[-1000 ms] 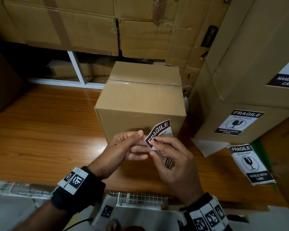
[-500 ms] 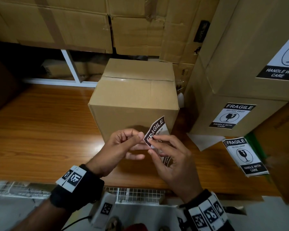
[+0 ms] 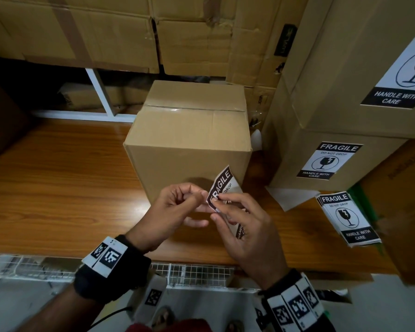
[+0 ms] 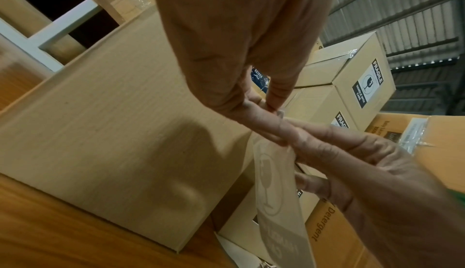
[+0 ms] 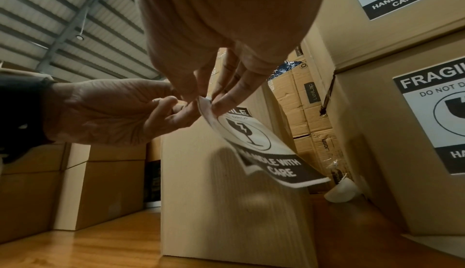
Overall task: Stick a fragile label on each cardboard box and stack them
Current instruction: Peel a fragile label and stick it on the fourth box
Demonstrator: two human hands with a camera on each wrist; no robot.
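Both grips pinch one corner of the fragile label (image 3: 222, 188) — right hand (image 3: 247, 232) holding the sheet, left hand (image 3: 175, 209) picking at its edge, likely at the backing. Label's long axis hangs down, tilted. Unlabelled cardboard box (image 3: 189, 140) stands on the bench (image 3: 58, 188) just beyond the hands — blank front face toward them.

Held label (image 3: 222, 185) reads "FRAGILE"; stacked box's label (image 3: 327, 160) reads "FRAGILE DO NOT DROP".

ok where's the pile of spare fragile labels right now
In the head view the stack of labels lies on the wooden table to the right, just in front of the labelled box stack.
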